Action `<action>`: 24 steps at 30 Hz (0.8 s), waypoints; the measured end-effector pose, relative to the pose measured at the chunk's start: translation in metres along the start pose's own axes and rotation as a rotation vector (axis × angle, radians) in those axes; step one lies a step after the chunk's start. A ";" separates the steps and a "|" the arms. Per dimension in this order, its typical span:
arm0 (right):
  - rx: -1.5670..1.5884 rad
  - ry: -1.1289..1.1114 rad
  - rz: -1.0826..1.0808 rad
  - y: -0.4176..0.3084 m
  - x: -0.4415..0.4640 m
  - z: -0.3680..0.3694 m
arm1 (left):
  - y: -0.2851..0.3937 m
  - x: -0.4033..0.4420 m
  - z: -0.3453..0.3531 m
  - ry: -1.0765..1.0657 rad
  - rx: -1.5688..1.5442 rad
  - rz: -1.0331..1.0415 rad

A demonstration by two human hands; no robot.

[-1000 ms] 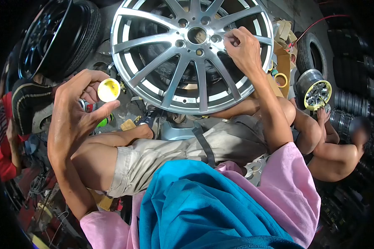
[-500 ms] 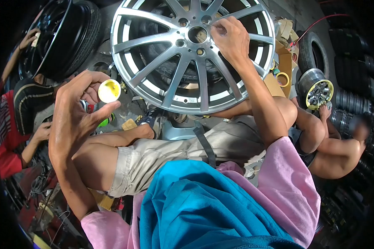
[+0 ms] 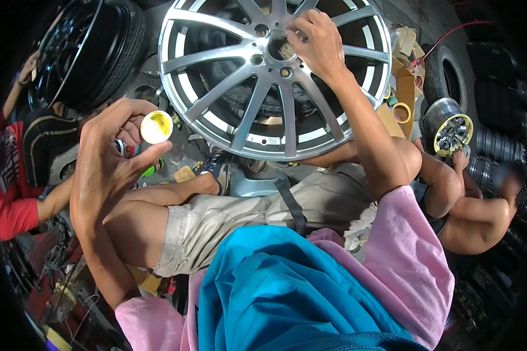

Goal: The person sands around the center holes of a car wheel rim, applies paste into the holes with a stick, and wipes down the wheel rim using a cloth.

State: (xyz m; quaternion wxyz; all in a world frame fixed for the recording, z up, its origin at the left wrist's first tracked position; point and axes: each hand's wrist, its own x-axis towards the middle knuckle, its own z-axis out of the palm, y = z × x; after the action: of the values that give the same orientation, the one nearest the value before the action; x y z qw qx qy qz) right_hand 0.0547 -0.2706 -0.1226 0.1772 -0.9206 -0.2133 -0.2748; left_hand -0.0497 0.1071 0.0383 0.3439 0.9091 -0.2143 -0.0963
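The left hand (image 3: 114,143) is gripping a small white container (image 3: 157,127) between thumb and forefinger, off the near left edge of a silver wheel (image 3: 272,69); yellow stuff is showing inside, and the other fingers are curling partly hidden behind it. The right hand (image 3: 317,44) is bunching its fingers beside the wheel's centre hole, covering part of the hub; I can't tell whether they're pinching anything. The wheel's far edge is running out of view, and whatever is bearing it is hard to make out. Near its right edge, a cardboard box (image 3: 401,96) is standing, partly blocked.
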 end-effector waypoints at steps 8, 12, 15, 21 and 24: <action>-0.096 -0.097 -0.050 0.006 0.003 -0.004 | 0.003 0.001 0.000 -0.003 0.020 0.005; -0.104 -0.112 -0.076 0.003 0.011 -0.010 | 0.002 0.002 0.001 0.000 0.008 -0.008; -0.075 -0.113 -0.080 0.003 0.014 -0.009 | 0.003 0.002 0.002 0.000 0.002 -0.014; -0.051 -0.117 -0.076 0.006 0.016 -0.007 | 0.003 0.002 -0.002 -0.046 0.054 -0.011; -0.063 -0.118 -0.090 0.008 0.016 -0.006 | 0.003 0.002 -0.002 -0.050 0.048 -0.015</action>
State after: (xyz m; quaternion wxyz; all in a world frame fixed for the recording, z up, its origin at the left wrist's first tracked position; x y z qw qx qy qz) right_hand 0.0682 -0.2755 -0.1103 0.1228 -0.9298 -0.2557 -0.2346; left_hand -0.0477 0.1056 0.0418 0.3157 0.9160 -0.2184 -0.1165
